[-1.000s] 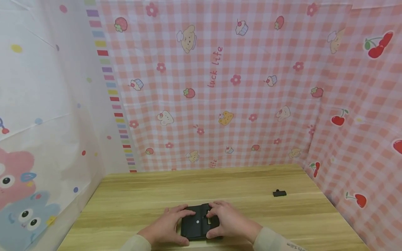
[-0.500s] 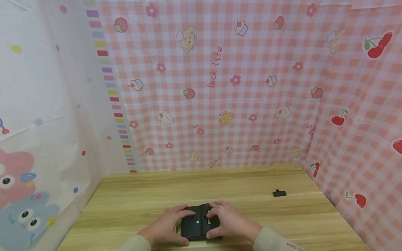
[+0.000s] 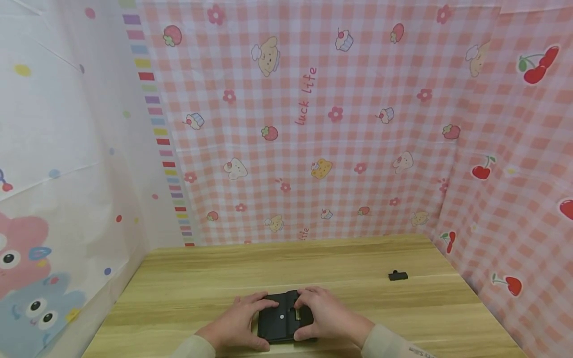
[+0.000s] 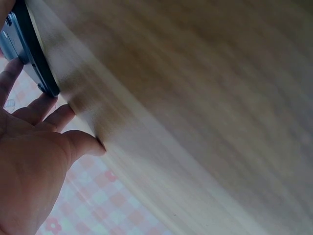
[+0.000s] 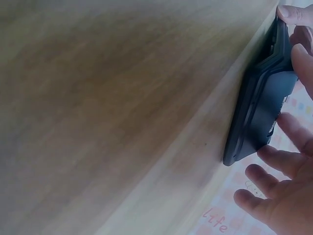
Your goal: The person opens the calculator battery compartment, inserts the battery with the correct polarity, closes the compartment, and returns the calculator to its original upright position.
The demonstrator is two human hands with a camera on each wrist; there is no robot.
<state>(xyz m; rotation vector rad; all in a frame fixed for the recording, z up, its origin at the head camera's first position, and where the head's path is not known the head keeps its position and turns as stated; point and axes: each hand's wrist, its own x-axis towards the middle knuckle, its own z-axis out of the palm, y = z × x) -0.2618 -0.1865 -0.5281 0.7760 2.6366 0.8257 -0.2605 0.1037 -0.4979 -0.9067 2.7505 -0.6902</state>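
Note:
A black device shaped like a desk calculator [image 3: 274, 324] lies back side up on the table, a small silvery dot in its middle. Its battery compartment is uncovered on the right side and shows a gold-coloured battery [image 3: 298, 314]. My left hand [image 3: 239, 319] holds the left part, thumb at the near edge and fingers reaching over the top. With the thumb near the front edge and fingers bent over the far side, my right hand [image 3: 326, 314] grips the right part; its index fingertip is right at the compartment. The right hand partly hides the compartment.
A small black battery cover [image 3: 398, 276] lies toward the back right of the wooden table [image 3: 215, 268]. Pink checked cloth [image 3: 286, 149] hangs behind and to the right, and a white printed cloth [image 3: 67, 149] hangs on the left.
Less of the battery shows now, and it sits lower in the compartment. The right index finger has shifted slightly; the left hand and the calculator stay in place.

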